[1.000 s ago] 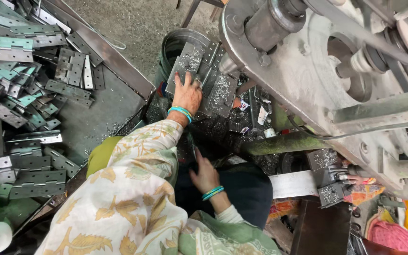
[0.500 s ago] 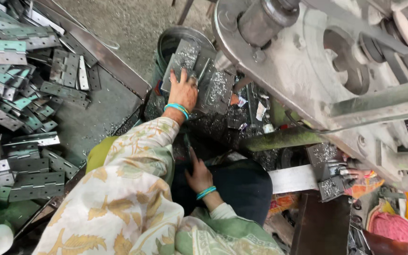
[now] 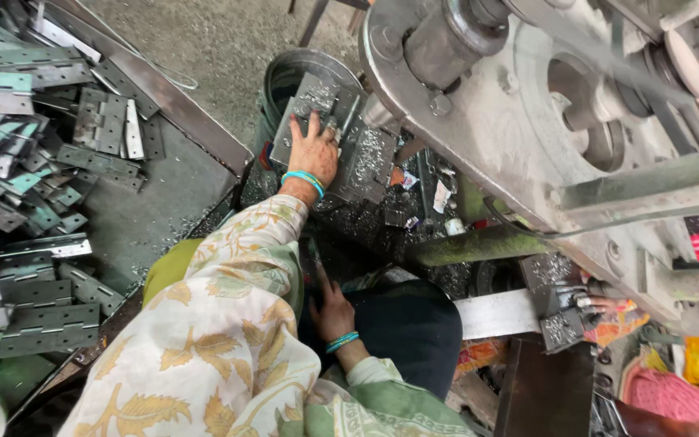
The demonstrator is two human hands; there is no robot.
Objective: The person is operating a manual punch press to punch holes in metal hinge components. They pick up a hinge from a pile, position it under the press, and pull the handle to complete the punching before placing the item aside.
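My left hand (image 3: 315, 150) lies flat on a hinge plate (image 3: 311, 113) that sits on top of the bucket (image 3: 285, 77), beside the big machine (image 3: 527, 121); fingers spread, pressing rather than gripping. My right hand (image 3: 332, 309) rests low by my lap, its grip hidden, so I cannot tell. The plate looks like stiff steel, heavy, sharp-edged and dusted with shavings; I'd take it by the long edges. More hinges (image 3: 42, 162) are heaped on the worktop (image 3: 155, 218).
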